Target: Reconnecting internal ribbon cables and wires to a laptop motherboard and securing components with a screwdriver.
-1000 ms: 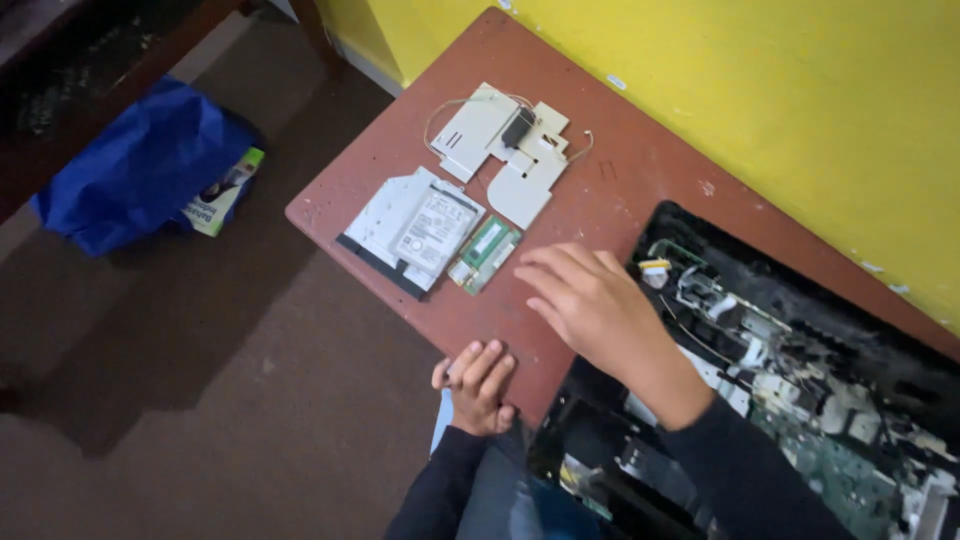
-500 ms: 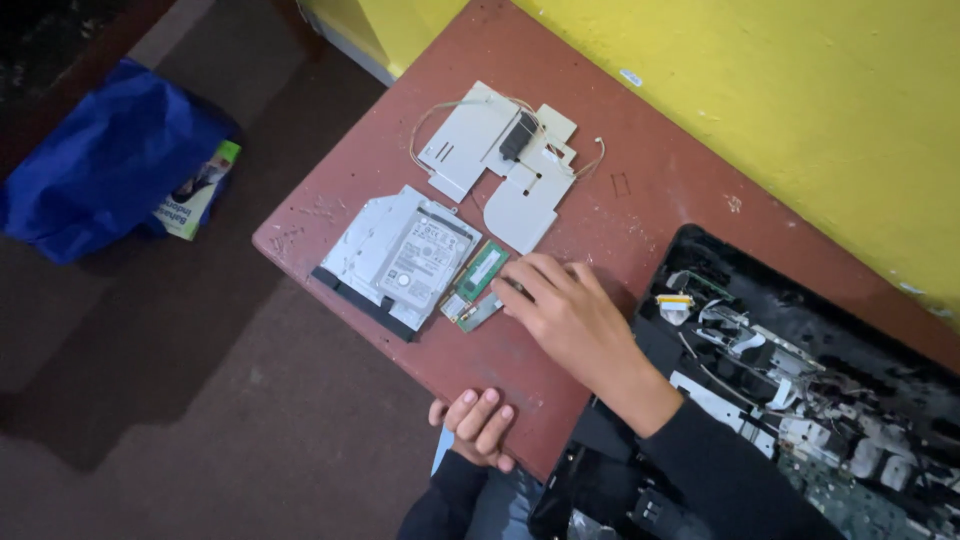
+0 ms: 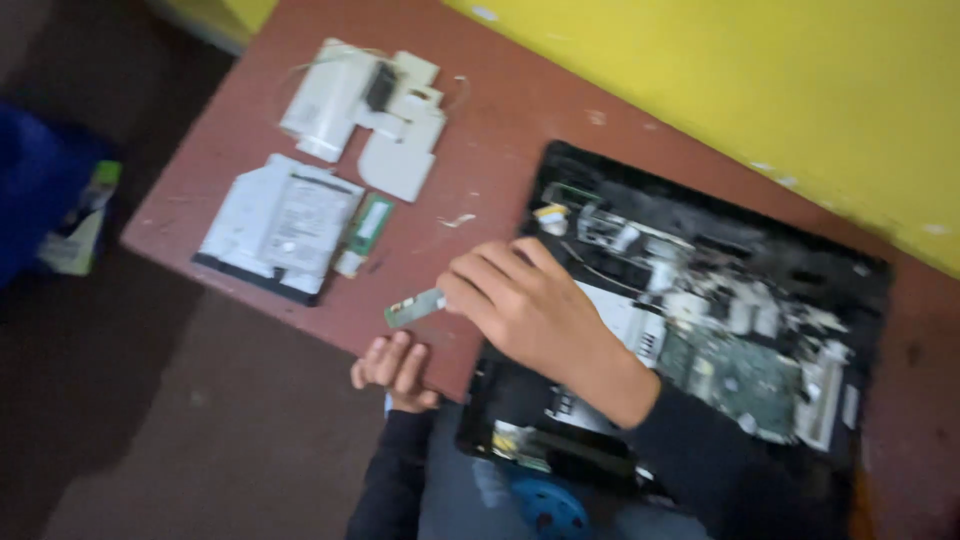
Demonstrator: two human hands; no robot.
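Reddish-brown desk [image 3: 520, 130] pushed up against a yellow wall [image 3: 760, 70], dark floor below, so that's the setup. Using the opened laptop [image 3: 700, 320] as the landmark: nearest the camera, just left of its front corner, the left hand [image 3: 392, 368] is hooked over the desk edge, fingers curled on the rim and holding nothing. A bit further in, the right hand [image 3: 520, 305] sits over the laptop's left edge with the fingers pinched narrow on one end of a small green memory stick [image 3: 413, 308], which pokes out to the left and looks lifted off the desk, though the blur makes that hard to swear to. Half a second ago that hand was further left, down by the green boards next to the drive; now it has come back toward the laptop with the stick in its grip, so the pickup is done and the part is in hand. Further left of the laptop, a silver optical drive [image 3: 280, 225] lies flat with another green board [image 3: 370, 225] just beside it. Beyond those, white cover plates [image 3: 365, 110] sit grouped near the far-left corner.
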